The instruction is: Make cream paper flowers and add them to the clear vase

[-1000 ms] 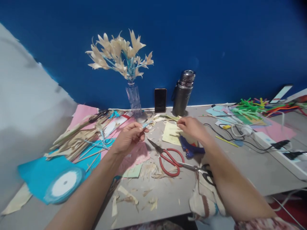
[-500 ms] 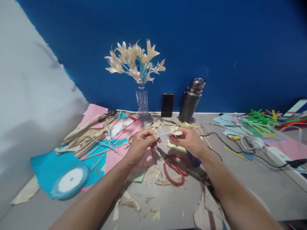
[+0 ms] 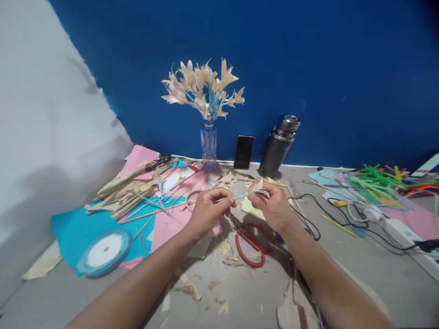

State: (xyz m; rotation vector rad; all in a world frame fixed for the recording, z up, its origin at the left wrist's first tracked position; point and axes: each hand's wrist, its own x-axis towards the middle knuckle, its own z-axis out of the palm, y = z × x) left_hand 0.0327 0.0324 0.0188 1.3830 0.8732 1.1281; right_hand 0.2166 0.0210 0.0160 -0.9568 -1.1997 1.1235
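A small corn-husk flower (image 3: 258, 188) with cream petals and a blue-wrapped stem is held between my two hands above the table. The fingers of my left hand (image 3: 214, 205) pinch the stem's left end. At the base of the petals, my right hand (image 3: 272, 203) grips the flower with thumb and fingers. Just below lie red-handled scissors (image 3: 252, 249), their blades pointing up toward my left hand. A pale yellow block (image 3: 252, 209) sits partly hidden behind my right hand.
Similar flowers (image 3: 206, 84) stand in a clear bottle (image 3: 209, 146), beside a phone (image 3: 244, 152) and a dark thermos (image 3: 278, 146). A ribbon roll (image 3: 105, 251), husks (image 3: 126, 192) and coloured paper lie left. Cables and green pipe cleaners (image 3: 372, 179) lie right; husk scraps (image 3: 226, 256) are scattered in front.
My right hand has turned around the flower, now covering more of its base and tipping the petals upward. The whole view has shifted slightly; my left hand keeps its pinch.
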